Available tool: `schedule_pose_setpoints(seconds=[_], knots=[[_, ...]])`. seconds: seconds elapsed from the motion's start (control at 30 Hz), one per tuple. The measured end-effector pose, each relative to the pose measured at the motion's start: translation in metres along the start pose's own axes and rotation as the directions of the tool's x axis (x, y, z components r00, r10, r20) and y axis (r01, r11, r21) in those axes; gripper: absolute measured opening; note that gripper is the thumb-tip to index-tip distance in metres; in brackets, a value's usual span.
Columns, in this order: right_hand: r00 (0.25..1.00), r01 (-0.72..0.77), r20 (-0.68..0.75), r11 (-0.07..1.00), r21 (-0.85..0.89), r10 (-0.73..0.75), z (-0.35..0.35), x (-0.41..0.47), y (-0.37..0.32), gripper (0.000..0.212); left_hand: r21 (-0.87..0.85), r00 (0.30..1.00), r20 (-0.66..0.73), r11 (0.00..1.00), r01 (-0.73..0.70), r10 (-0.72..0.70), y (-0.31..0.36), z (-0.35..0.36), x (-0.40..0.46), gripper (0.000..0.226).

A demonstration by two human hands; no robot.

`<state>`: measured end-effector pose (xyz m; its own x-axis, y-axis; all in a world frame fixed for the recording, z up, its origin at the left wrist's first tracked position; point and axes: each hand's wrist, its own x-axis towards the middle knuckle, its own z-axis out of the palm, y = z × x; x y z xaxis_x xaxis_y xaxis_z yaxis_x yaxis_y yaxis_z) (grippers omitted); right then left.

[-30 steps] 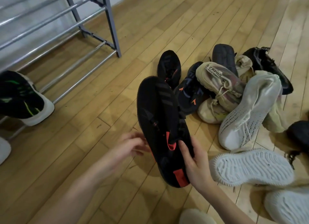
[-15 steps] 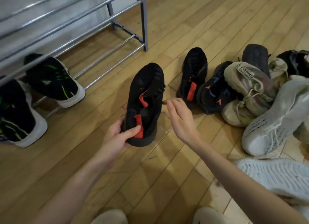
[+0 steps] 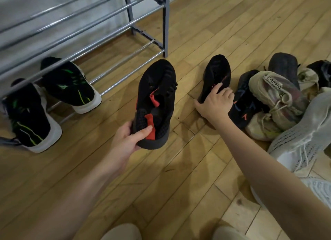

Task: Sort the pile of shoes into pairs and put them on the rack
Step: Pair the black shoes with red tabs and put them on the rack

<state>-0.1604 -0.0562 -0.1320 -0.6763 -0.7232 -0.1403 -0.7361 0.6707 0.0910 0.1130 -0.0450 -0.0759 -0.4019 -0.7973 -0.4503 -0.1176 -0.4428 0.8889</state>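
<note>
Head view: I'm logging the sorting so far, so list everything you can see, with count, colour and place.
Black-and-green shoes: two, on the rack's bottom bars.
Rack: one, grey and chrome, upper left.
Black-and-red shoe: one, held up.
Matching shoe: one, black, on the floor by the pile.
Pile: several beige, dark and white shoes, right.
Floor: wood.
Left hand: grips the held shoe's heel.
Right hand: grasps the matching shoe.

Likely a home: shoe rack [image 3: 107, 33], parquet floor [image 3: 232, 24].
</note>
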Motion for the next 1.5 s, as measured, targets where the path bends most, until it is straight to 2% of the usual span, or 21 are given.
schedule_pose_setpoints(seconds=[0.1, 0.2, 0.3, 0.37, 0.43, 0.47, 0.53, 0.63, 0.7, 0.83, 1.07, 1.23, 1.33, 1.43, 1.5], knots=[[0.999, 0.036, -0.022, 0.994, -0.108, -0.039, 0.003, -0.004, 0.006, 0.111, -0.006, 1.0, -0.006, 1.0, -0.003, 0.003, 0.0, 0.002, -0.001, 0.042], [0.999, 0.039, 0.01, 0.982, -0.183, -0.037, 0.001, -0.001, 0.005, 0.116, 0.005, 1.0, -0.013, 1.0, -0.004, 0.004, -0.002, 0.003, -0.001, 0.044], [0.995, 0.039, 0.092, 0.992, -0.121, -0.028, -0.009, 0.009, 0.002, 0.12, 0.014, 0.999, -0.041, 1.0, -0.016, 0.016, -0.002, 0.003, 0.0, 0.041], [0.991, 0.02, 0.132, 1.0, 0.018, -0.022, -0.016, 0.012, 0.003, 0.119, 0.007, 0.998, -0.059, 1.0, -0.017, 0.017, -0.001, 0.003, 0.0, 0.038], [0.994, -0.024, 0.11, 0.971, 0.238, -0.003, -0.026, 0.01, 0.007, 0.114, 0.0, 0.997, -0.073, 1.0, -0.02, 0.02, 0.001, 0.001, 0.001, 0.037], [0.996, -0.047, 0.09, 0.922, 0.384, 0.013, -0.031, 0.008, 0.009, 0.11, -0.003, 0.996, -0.081, 1.0, -0.022, 0.022, 0.003, -0.001, 0.001, 0.037], [0.998, -0.046, 0.058, 0.757, 0.652, 0.01, -0.043, -0.001, 0.009, 0.103, -0.01, 0.995, -0.098, 0.999, -0.037, 0.036, 0.008, -0.007, 0.003, 0.038], [0.992, 0.106, -0.046, 0.584, 0.805, -0.117, -0.049, -0.028, -0.003, 0.098, -0.014, 0.985, -0.155, 0.997, -0.079, 0.076, 0.017, -0.017, 0.007, 0.036], [0.971, 0.228, -0.14, 0.557, 0.799, -0.196, -0.043, -0.05, -0.016, 0.093, -0.002, 0.97, -0.212, 0.993, -0.119, 0.115, 0.022, -0.028, 0.011, 0.032], [0.938, 0.343, -0.219, 0.619, 0.706, -0.269, -0.035, -0.059, -0.048, 0.087, -0.013, 0.956, -0.242, 0.985, -0.174, 0.166, 0.031, -0.043, 0.024, 0.023], [0.902, 0.429, -0.247, 0.67, 0.606, -0.353, -0.058, 0.006, -0.118, 0.075, -0.073, 0.932, -0.343, 0.986, -0.151, 0.118, 0.056, -0.054, 0.096, 0.027], [0.89, 0.455, -0.31, 0.628, 0.631, -0.334, -0.051, 0.054, -0.173, 0.072, -0.138, 0.909, -0.405, 0.976, -0.167, 0.098, 0.062, -0.056, 0.152, 0.039], [0.881, 0.473, -0.344, 0.651, 0.594, -0.326, -0.04, 0.073, -0.186, 0.069, -0.155, 0.9, -0.428, 0.974, -0.168, 0.087, 0.065, -0.055, 0.176, 0.039], [0.847, 0.528, -0.366, 0.689, 0.496, -0.385, -0.028, 0.081, -0.186, 0.072, -0.178, 0.907, -0.416, 0.972, -0.154, 0.067, 0.07, -0.057, 0.192, 0.04], [0.854, 0.52, -0.338, 0.669, 0.531, -0.395, -0.024, 0.081, -0.18, 0.074, -0.205, 0.914, -0.403, 0.969, -0.137, 0.044, 0.07, -0.059, 0.198, 0.042]])
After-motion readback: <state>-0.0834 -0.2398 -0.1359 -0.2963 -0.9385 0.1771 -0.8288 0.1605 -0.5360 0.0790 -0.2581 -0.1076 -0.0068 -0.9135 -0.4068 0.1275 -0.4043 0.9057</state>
